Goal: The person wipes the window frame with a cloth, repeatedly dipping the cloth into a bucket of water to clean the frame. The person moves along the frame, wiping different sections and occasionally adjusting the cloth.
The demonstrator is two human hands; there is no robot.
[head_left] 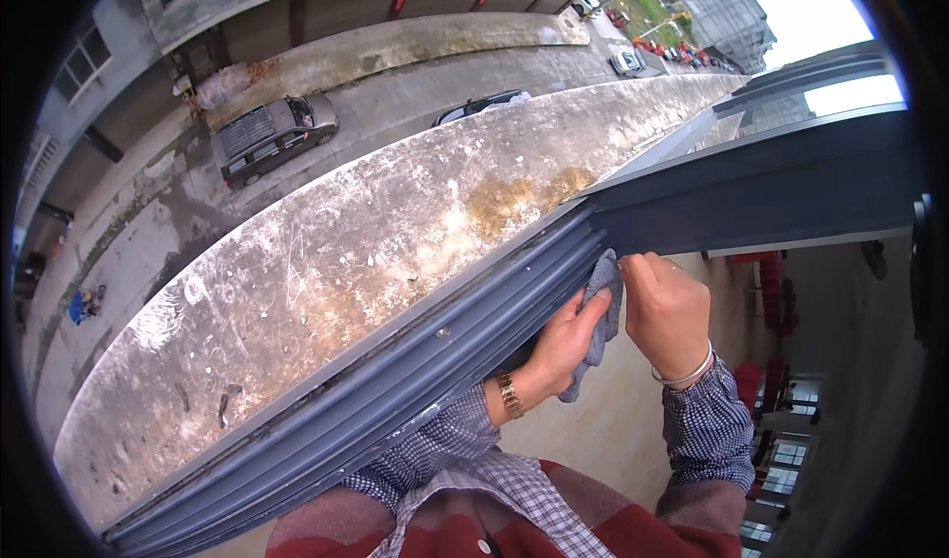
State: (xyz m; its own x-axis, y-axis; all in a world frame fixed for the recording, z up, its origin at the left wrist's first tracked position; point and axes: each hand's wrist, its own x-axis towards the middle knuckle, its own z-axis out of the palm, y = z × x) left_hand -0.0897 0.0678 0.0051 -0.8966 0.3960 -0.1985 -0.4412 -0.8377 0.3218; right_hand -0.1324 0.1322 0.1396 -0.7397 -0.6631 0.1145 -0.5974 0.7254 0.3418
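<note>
Basically, grey cloth (597,348) in the left hand (559,348), right by the window frame (425,365).
Left thumb's pressed over it, cloth hanging down along the palm side, other fingers mostly hidden. Right hand (666,311) is just beside the cloth's top end, fingers curled in, though I can't tell if they're pinching it.

Your window track (395,370) runs lower left to centre, ledge (346,252) beyond it, truck (272,141) on road (386,98) upper left; cloth (605,291) in your left hand (561,345) at the track's upper end, right hand (664,313) just right.
</note>
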